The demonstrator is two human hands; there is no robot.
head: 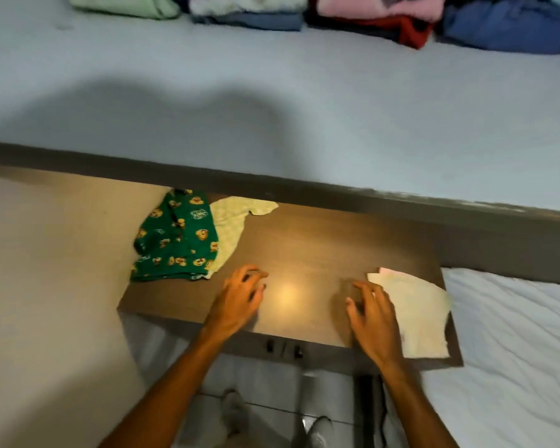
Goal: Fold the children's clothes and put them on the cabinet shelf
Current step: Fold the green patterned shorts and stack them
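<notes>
A green garment with a bear print (175, 237) lies folded on the left of the brown table top (304, 247), over a pale green patterned garment (233, 221). A cream folded cloth (414, 315) with a pink edge lies at the table's right end. My left hand (240, 299) hovers over the middle of the table, fingers curled and apart, holding nothing. My right hand (372, 318) is just left of the cream cloth, fingers spread, touching or nearly touching its edge. Several folded clothes, green (123, 4), blue-white (249, 11), pink-red (379, 14) and blue (511, 27), line the top.
A pale blue wall (272, 101) rises behind the table. A bed with a white sheet (514, 350) is on the right. A beige surface (46, 286) lies to the left. A tiled floor and my feet (236, 412) show below the table edge.
</notes>
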